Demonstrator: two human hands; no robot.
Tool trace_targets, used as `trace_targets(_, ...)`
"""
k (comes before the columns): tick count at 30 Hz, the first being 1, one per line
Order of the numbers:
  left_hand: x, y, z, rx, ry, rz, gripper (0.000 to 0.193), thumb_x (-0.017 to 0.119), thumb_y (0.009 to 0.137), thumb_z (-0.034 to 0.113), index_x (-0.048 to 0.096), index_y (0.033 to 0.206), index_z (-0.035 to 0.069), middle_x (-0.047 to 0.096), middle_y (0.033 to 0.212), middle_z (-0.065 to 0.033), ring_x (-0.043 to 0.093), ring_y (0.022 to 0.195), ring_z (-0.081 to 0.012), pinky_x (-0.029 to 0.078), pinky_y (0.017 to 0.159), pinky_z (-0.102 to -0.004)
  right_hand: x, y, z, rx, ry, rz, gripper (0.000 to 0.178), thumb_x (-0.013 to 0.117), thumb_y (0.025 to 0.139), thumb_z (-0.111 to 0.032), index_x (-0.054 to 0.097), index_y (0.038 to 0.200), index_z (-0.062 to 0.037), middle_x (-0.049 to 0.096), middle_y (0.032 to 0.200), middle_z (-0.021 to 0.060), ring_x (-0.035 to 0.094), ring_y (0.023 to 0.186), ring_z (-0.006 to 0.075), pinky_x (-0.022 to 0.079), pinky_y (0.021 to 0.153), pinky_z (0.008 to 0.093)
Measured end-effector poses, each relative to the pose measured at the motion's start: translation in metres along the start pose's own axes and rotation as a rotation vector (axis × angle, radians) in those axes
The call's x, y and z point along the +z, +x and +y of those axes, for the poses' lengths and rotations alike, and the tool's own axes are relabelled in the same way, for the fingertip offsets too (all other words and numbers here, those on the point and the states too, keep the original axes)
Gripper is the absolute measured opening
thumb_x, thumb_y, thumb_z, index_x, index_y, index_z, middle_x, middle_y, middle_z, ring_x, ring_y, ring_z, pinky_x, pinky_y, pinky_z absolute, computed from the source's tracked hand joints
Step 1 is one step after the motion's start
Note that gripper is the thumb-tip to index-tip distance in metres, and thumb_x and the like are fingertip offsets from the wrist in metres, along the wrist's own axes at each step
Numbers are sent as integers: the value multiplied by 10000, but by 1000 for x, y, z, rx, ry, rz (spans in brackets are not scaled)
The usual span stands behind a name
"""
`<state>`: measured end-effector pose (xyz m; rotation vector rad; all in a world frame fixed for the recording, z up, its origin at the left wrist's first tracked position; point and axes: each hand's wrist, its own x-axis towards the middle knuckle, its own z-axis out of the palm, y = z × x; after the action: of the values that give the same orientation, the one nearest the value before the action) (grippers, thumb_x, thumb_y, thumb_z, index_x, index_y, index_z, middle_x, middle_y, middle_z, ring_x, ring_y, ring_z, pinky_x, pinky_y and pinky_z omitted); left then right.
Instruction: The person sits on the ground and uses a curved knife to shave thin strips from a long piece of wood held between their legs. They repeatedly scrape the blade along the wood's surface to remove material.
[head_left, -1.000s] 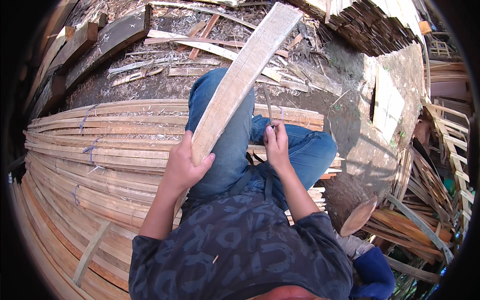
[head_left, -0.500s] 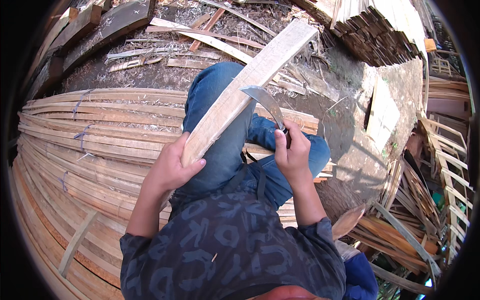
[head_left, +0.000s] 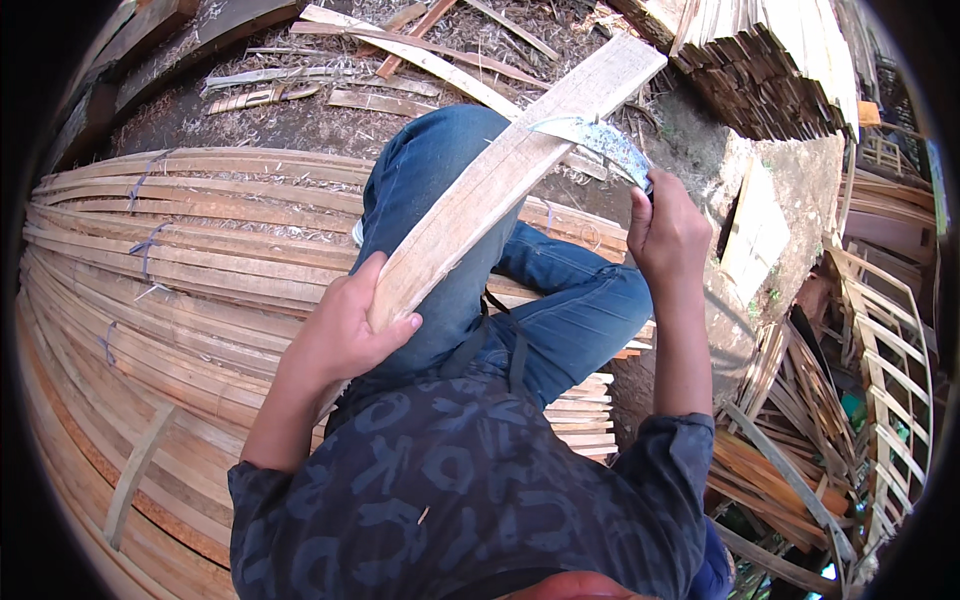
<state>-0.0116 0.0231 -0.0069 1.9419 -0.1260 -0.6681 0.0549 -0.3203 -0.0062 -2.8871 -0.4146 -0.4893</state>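
A pale wooden plank point(head_left: 500, 180) slants up and to the right across my raised knee. My left hand point(head_left: 352, 325) is closed around its near end, thumb across the face. My right hand point(head_left: 672, 225) grips a sickle, whose curved blade point(head_left: 605, 145) reaches left to the plank's right edge near the far end. Bright light glints off the blade. The sickle's handle is mostly hidden inside my fist.
Bundles of long wooden strips point(head_left: 200, 230) tied with purple string lie at the left and beneath me. A stack of thin boards point(head_left: 765, 70) stands at the far right. Offcuts point(head_left: 420, 65) and shavings litter the ground ahead. A slatted wooden frame point(head_left: 890, 400) leans at the right.
My right hand has moved up and to the right with the sickle, its blade now farther along the plank. The plank's far end has shifted slightly right in view; my left hand keeps its hold.
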Motion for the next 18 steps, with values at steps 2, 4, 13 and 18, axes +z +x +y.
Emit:
trace_targets(2, 1, 3, 3, 8, -5, 7, 426, 717, 783, 236, 503, 1030, -38, 590, 783, -258, 612, 740, -398, 471, 672, -406, 3, 4, 5, 20, -11, 33, 177, 590, 940, -232, 576, 972, -59, 631, 818, 118, 629, 642, 308, 488, 541, 395)
trace_targets(4, 2, 4, 4, 36, -9, 27, 425, 715, 785, 239, 504, 1029, -37, 586, 782, -260, 606, 739, -405, 469, 669, -407, 5, 11, 14, 26, -13, 95, 201, 567, 961, -251, 578, 965, -51, 648, 823, 146, 638, 664, 331, 490, 550, 412)
trace_targets(13, -5, 0, -11, -3, -59, -8, 521, 709, 765, 244, 522, 1144, -60, 639, 894, -241, 640, 820, -337, 492, 759, -375, -42, -23, 109, 658, 114, 70, 321, 422, 1032, -245, 586, 983, 26, 550, 692, 113, 504, 610, 188, 422, 600, 355)
trace_targets(18, -7, 9, -10, 5, -133, -90, 521, 708, 763, 247, 543, 1154, -55, 646, 898, -206, 631, 815, -278, 492, 762, -357, -17, -31, -4, 327, 330, -32, 180, 559, 975, -144, 568, 1031, 26, 565, 658, 113, 556, 530, 228, 427, 514, 336)
